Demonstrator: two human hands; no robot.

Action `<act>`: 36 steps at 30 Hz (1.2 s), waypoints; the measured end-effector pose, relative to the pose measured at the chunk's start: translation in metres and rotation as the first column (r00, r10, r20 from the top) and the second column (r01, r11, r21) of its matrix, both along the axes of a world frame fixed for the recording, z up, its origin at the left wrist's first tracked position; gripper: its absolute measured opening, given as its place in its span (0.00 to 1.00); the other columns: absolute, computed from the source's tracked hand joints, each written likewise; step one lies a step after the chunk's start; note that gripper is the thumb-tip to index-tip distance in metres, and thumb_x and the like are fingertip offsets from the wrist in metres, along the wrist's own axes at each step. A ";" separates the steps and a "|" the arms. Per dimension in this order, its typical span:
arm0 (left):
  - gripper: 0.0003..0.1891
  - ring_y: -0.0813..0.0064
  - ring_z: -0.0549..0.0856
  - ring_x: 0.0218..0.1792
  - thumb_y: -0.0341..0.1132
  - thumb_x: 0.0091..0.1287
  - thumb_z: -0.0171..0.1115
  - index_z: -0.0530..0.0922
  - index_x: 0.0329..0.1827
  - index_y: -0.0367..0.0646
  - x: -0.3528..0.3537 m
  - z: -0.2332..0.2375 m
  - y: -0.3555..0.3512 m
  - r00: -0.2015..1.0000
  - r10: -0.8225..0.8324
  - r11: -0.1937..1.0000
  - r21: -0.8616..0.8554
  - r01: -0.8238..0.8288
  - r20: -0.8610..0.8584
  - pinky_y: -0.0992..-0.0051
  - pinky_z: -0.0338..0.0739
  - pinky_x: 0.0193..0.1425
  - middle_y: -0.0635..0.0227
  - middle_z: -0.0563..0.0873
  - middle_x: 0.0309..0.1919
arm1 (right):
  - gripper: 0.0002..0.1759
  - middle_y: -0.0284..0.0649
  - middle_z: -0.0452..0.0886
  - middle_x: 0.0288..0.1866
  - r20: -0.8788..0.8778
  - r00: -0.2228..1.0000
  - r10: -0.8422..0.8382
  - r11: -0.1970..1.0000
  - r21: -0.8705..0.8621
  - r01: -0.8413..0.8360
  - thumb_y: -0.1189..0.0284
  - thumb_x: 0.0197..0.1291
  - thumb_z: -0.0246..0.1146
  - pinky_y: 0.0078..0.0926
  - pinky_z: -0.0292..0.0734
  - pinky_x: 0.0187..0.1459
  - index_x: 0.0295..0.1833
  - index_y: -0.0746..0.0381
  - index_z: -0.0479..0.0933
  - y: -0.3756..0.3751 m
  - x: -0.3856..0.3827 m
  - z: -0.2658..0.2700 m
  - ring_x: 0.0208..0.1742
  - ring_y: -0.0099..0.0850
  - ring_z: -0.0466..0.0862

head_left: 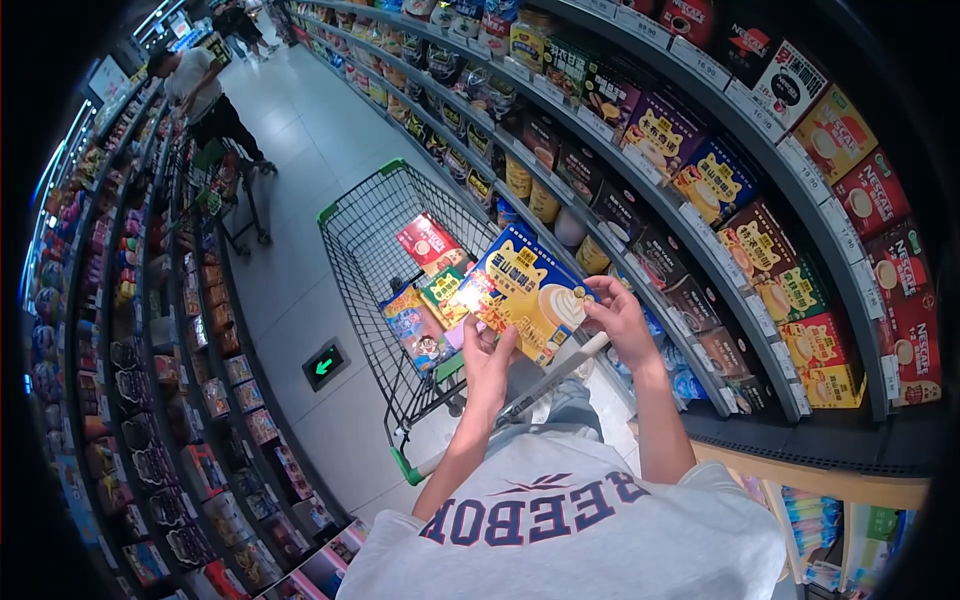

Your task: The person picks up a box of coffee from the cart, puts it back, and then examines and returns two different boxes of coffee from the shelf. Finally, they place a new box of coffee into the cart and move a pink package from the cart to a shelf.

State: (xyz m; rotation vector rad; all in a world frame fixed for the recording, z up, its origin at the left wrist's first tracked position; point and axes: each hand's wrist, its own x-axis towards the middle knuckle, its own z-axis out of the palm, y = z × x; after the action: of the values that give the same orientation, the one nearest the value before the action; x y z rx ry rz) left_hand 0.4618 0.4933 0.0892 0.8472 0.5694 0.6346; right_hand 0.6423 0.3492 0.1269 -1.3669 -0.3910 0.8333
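Both hands hold a blue and yellow coffee box above the near part of a shopping cart. My left hand grips its lower left edge, thumb on the front. At the box's right side, my right hand pinches the edge near the printed cup. In the cart lie a red box, a green and yellow box and a colourful bag. The cart's handle runs below the held box.
Coffee boxes fill the curved shelves on the right. Snack shelves line the left. A person stands up the aisle beside another cart, with more people farther back. A green arrow sign marks the floor.
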 end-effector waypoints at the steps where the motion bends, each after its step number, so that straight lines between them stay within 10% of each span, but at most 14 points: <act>1: 0.27 0.70 0.91 0.51 0.30 0.78 0.65 0.61 0.74 0.44 0.001 0.000 -0.001 1.000 -0.004 1.000 0.025 0.004 -0.019 0.64 0.91 0.50 0.60 0.88 0.55 | 0.20 0.34 0.85 0.52 0.001 1.000 -0.003 1.000 0.002 0.003 0.72 0.71 0.67 0.22 0.83 0.48 0.66 0.61 0.76 -0.001 0.001 0.001 0.48 0.21 0.85; 21: 0.29 0.68 0.88 0.56 0.27 0.75 0.69 0.62 0.72 0.41 0.008 0.017 -0.026 0.997 -0.070 0.997 0.042 0.070 -0.014 0.65 0.88 0.58 0.57 0.86 0.59 | 0.18 0.33 0.82 0.54 0.079 0.993 -0.088 0.995 -0.049 0.092 0.71 0.71 0.70 0.24 0.84 0.46 0.63 0.60 0.76 -0.028 0.012 -0.012 0.48 0.20 0.84; 25: 0.33 0.66 0.90 0.55 0.23 0.67 0.75 0.67 0.71 0.38 0.010 0.001 -0.031 0.993 0.062 0.916 0.401 -0.017 -0.100 0.71 0.84 0.58 0.55 0.87 0.58 | 0.20 0.37 0.78 0.61 0.080 0.987 -0.138 0.986 -0.079 0.144 0.64 0.74 0.68 0.29 0.86 0.48 0.65 0.58 0.75 -0.027 0.006 -0.001 0.51 0.26 0.85; 30: 0.25 0.49 0.89 0.56 0.20 0.49 0.77 0.86 0.54 0.41 0.014 0.024 -0.020 0.970 0.233 0.126 0.987 -0.096 0.065 0.58 0.84 0.60 0.56 0.91 0.57 | 0.43 0.46 0.77 0.75 -0.363 0.926 0.107 0.940 0.340 0.025 0.33 0.73 0.56 0.42 0.85 0.62 0.76 0.57 0.70 -0.030 -0.005 -0.004 0.67 0.38 0.85; 33: 0.19 0.53 0.86 0.59 0.25 0.55 0.75 0.89 0.52 0.44 0.015 0.024 -0.018 0.981 0.177 -0.002 0.996 -0.085 0.084 0.54 0.77 0.68 0.62 0.91 0.57 | 0.55 0.47 0.78 0.75 -0.419 0.904 0.085 0.901 0.419 0.109 0.31 0.67 0.61 0.43 0.74 0.74 0.81 0.65 0.65 -0.025 -0.015 0.010 0.72 0.40 0.81; 36: 0.22 0.57 0.83 0.60 0.24 0.54 0.73 0.90 0.53 0.51 0.013 0.026 -0.019 0.981 0.186 -0.061 0.997 -0.042 0.053 0.49 0.72 0.72 0.67 0.90 0.57 | 0.43 0.49 0.82 0.70 -0.459 0.888 -0.013 0.927 0.327 0.183 0.48 0.70 0.67 0.39 0.81 0.69 0.77 0.68 0.68 -0.024 -0.014 -0.010 0.67 0.39 0.85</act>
State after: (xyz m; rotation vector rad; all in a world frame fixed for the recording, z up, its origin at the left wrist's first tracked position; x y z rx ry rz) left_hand 0.4751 0.4741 0.1153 2.3616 0.1134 1.2245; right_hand 0.6283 0.3250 0.1170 -0.8084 -0.0989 0.9107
